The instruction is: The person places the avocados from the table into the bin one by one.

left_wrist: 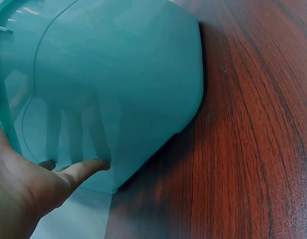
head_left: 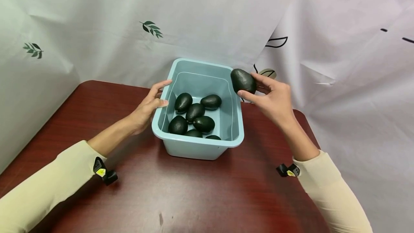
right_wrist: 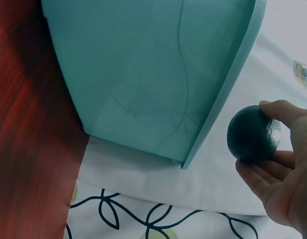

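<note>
A light blue plastic bin (head_left: 197, 150) holds several dark green avocados (head_left: 195, 112). My left hand (head_left: 145, 112) grips the bin's left side, with the thumb and index fingertip at the rim. In the left wrist view, other fingers of the left hand (left_wrist: 39, 186) touch the bin's outer wall (left_wrist: 128, 74). Above the right rim, my right hand (head_left: 273, 96) holds one avocado (head_left: 242, 81) between thumb and fingers. The right wrist view shows that avocado (right_wrist: 253, 134) outside the bin wall (right_wrist: 128, 74), apart from it.
The bin stands on a reddish-brown wooden table (head_left: 145, 190), near its back edge. A white curtain (head_left: 210, 13) with leaf prints hangs behind the table and along its sides. Each sleeve carries a small black wrist camera (head_left: 105, 171).
</note>
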